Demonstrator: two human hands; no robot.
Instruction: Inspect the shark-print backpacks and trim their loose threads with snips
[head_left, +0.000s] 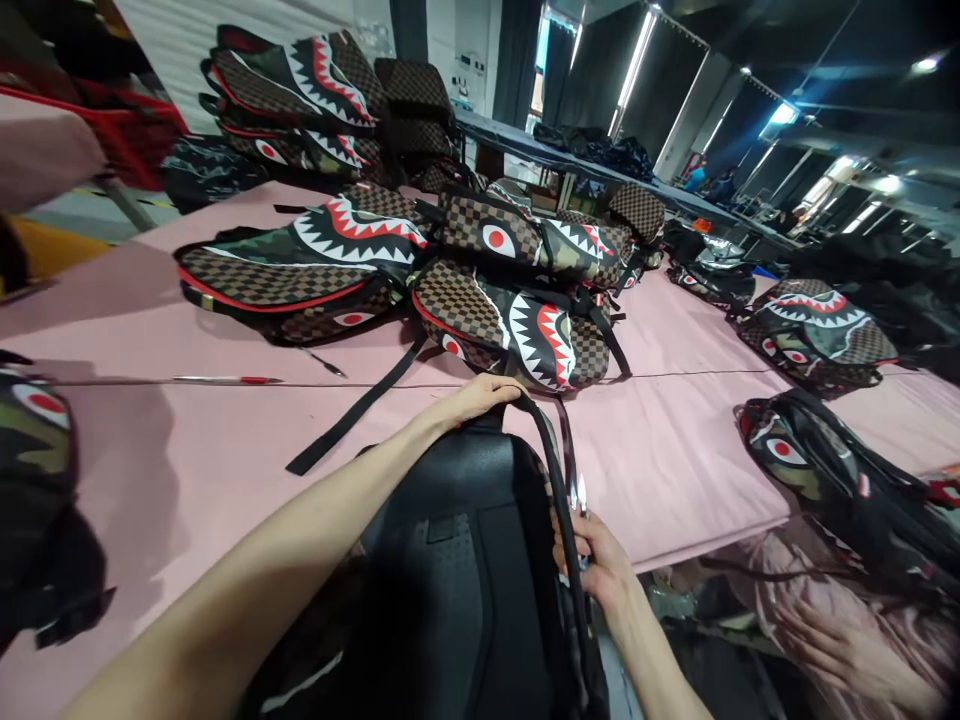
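A black backpack (491,545) stands in front of me, its padded back panel facing me. My left hand (484,397) is closed over its top edge, pinching the upper end of a long black strap (553,470). That strap runs down the right side of the bag. Beside it, my right hand (596,560) is closed around small metal thread snips (580,493) with the blades pointing up. The snips' lower part is hidden by the fingers and the strap. Just beyond the bag lies a brown checkered backpack (480,315) with a shark-mouth print.
More shark-print backpacks (300,255) are piled on the pink-covered table (225,430). A red pen (229,380) lies at the left. Loose black webbing (356,405) reaches across the cloth. At the right, a co-worker's hand (825,640) is near another backpack (795,440).
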